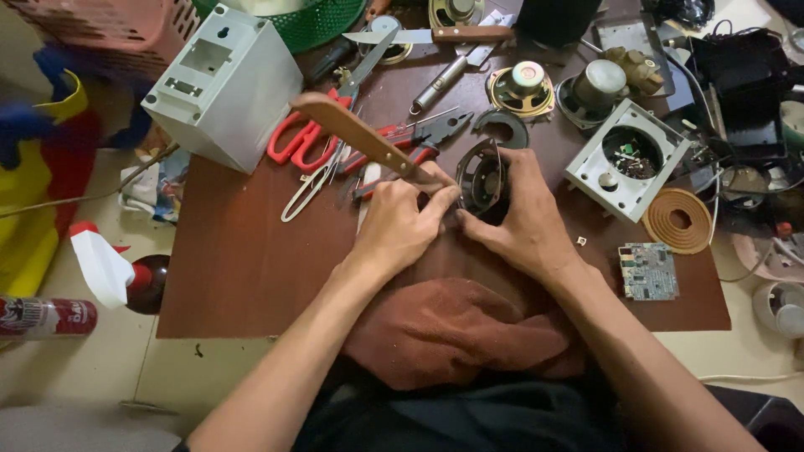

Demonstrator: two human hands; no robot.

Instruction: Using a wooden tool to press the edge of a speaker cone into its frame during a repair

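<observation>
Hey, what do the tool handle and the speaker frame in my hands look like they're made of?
The tool handle in the left hand looks like smooth tan wood. The speaker frame under the right hand seems dark stamped metal, thin-edged with cutouts.

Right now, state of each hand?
Left hand: closed on a wooden-handled tool.
Right hand: gripping the speaker frame, steadying it on the table.

speaker frame (481,180) | dark metal, tilted on edge | wooden-handled tool (360,134) against it
</observation>
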